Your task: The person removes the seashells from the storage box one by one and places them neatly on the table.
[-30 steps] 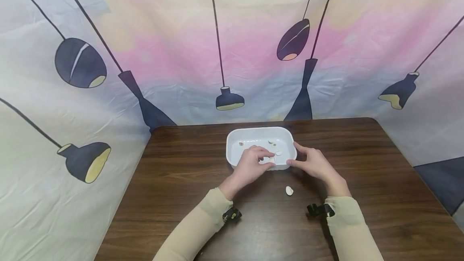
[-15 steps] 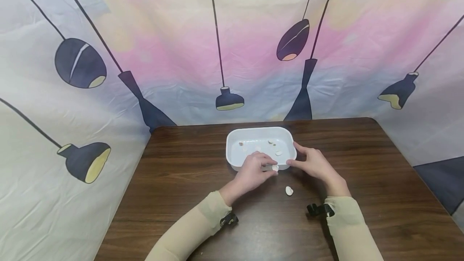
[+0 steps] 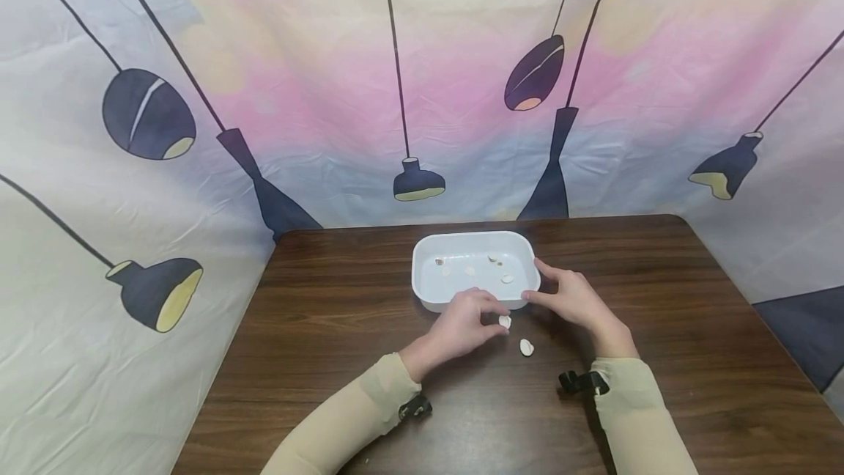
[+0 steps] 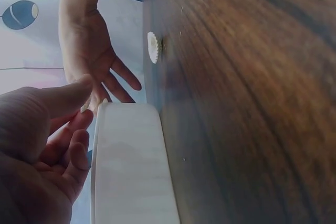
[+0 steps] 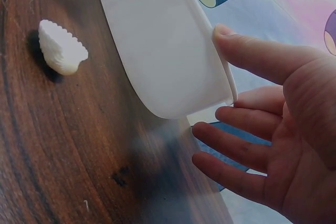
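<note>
A small white seashell [image 3: 505,322] is pinched between the thumb and fingertips of my left hand [image 3: 467,322], just in front of the tray; only its edge shows in the left wrist view. My right hand [image 3: 575,300] holds the right front corner of the white tray [image 3: 417,281], thumb on the front rim and forefinger on the right side, other fingers spread below in the right wrist view. Another white seashell [image 5: 60,48], ridged along its edge, lies on the table before the tray. Inside the tray are a white shell [image 3: 507,278], fainter pale ones and small brown shells [image 3: 439,262].
The tray stands on a dark wood-grain table [image 3: 343,299], near its back edge. A cloth backdrop [image 3: 316,94] printed with hanging lamps rises behind and at both sides. Black wrist cameras [image 3: 580,383] sit at both sleeve cuffs.
My left hand has come from inside the tray over its front rim toward me, bringing a seashell out in its fingertips. The right hand stays on the tray corner.
</note>
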Available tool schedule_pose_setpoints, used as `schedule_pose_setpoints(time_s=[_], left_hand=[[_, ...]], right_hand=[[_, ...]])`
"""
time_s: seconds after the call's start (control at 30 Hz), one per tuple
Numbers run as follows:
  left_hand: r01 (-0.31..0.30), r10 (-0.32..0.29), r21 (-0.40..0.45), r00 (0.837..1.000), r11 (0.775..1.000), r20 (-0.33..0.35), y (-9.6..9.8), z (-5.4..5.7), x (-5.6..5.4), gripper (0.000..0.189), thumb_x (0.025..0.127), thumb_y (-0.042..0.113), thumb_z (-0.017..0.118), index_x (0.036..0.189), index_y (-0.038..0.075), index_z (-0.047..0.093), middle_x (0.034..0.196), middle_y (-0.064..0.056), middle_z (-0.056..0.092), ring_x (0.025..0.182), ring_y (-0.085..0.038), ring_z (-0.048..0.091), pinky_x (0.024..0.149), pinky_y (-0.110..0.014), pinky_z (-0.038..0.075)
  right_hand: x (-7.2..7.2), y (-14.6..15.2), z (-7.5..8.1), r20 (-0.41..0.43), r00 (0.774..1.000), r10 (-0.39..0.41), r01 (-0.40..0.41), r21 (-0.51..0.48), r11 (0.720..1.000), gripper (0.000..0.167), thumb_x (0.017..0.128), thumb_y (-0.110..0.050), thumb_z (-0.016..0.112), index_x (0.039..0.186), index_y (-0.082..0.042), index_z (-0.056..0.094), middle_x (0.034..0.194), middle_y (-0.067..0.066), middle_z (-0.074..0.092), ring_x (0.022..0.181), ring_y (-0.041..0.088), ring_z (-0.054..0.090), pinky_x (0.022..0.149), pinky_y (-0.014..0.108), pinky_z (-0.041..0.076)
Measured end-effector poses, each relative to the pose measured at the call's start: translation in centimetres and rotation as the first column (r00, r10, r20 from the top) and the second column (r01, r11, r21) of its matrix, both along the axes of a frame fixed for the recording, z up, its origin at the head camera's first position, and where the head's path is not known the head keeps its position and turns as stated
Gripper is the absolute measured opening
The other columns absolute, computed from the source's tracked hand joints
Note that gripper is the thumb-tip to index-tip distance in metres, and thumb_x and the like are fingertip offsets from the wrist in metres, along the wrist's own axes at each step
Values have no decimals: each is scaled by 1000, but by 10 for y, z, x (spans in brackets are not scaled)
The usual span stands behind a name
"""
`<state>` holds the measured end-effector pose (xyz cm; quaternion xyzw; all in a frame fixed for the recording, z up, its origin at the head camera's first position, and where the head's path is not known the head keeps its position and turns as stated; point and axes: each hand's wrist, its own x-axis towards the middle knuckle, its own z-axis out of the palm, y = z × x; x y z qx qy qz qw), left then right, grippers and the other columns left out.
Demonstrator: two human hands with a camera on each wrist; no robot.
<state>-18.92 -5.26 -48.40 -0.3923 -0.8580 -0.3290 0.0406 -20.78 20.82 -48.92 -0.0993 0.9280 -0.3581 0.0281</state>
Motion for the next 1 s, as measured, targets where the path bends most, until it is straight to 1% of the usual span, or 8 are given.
schedule_pose_setpoints(time_s=[0.07,0.17,0.4,0.5,0.63,0.73,0.87,1.0], left_hand=[[10,-9,-23,1000,1000,10,0,0,1,25,85,15,93,107,8,84,100,0,79,99,-14,70,91,-24,53],[27,-26,-71,1000,997,17,0,-1,2,24,85,17,93,106,10,85,99,3,79,97,-10,69,89,-21,52],[54,-47,-186,998,981,42,6,-1,2,21,84,20,94,102,14,85,93,9,78,90,-2,67,84,-17,50],[57,-50,-217,998,974,38,9,-1,2,21,83,22,94,101,15,86,93,10,78,88,-1,67,83,-16,49],[61,-52,-255,998,965,40,14,-5,3,22,81,22,95,100,15,86,92,12,78,86,2,66,82,-14,48],[71,-60,-293,997,954,46,17,-8,4,22,80,23,96,98,16,85,90,13,78,84,3,63,80,-12,48],[79,-59,-328,996,941,72,19,-10,4,21,79,24,97,95,16,85,86,13,77,78,2,59,75,-13,47],[73,-37,-334,993,940,113,20,-11,3,21,78,22,97,94,15,85,83,12,76,73,2,56,72,-14,47]], right_hand=[[1,-1,0,1,1000,0,0,0,1000,88,95,-45,81,159,3,44,144,30,60,134,46,59,106,63,48],[1,-1,1,3,1000,0,0,0,1000,88,95,-45,81,159,3,44,144,30,60,134,46,59,106,63,48],[2,0,2,25,1000,0,0,5,1000,90,95,-47,79,161,1,41,146,30,58,135,47,57,106,63,47],[2,-1,2,29,1000,0,0,7,1000,90,95,-47,79,162,1,41,147,30,57,136,48,56,107,64,46],[2,0,1,30,1000,1,-1,-2,1000,90,95,-46,80,162,0,41,147,30,57,137,47,56,108,64,46],[1,0,1,26,1000,2,-2,-9,1000,90,95,-46,80,162,0,41,147,29,58,137,47,56,108,64,45],[1,1,0,22,1000,7,-7,-10,1000,90,95,-46,79,162,1,40,147,28,59,137,46,56,109,64,45],[1,1,0,28,1000,9,-9,-14,1000,91,95,-46,80,162,1,39,147,28,59,138,46,55,109,64,45]])
